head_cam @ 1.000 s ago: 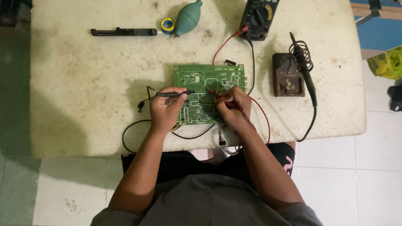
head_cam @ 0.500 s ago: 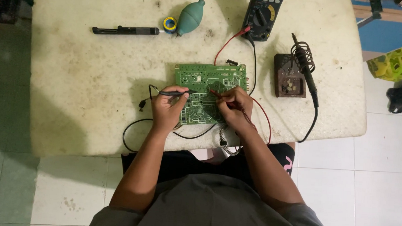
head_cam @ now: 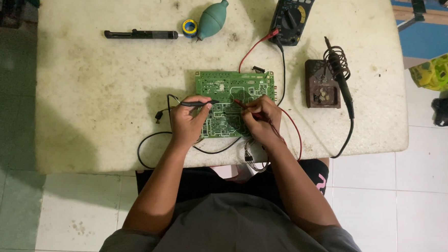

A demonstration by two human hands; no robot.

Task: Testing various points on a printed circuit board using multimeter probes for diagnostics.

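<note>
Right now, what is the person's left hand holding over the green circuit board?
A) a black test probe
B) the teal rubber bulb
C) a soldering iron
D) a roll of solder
A: the left hand pinches a black test probe whose tip rests on the green circuit board, while the right hand holds the red one.

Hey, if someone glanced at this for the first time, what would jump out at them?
First the green circuit board mid-table, with the left hand holding a black probe and the right hand a red probe on it. Behind it sits a dark multimeter; a soldering iron rests to the right.
</note>
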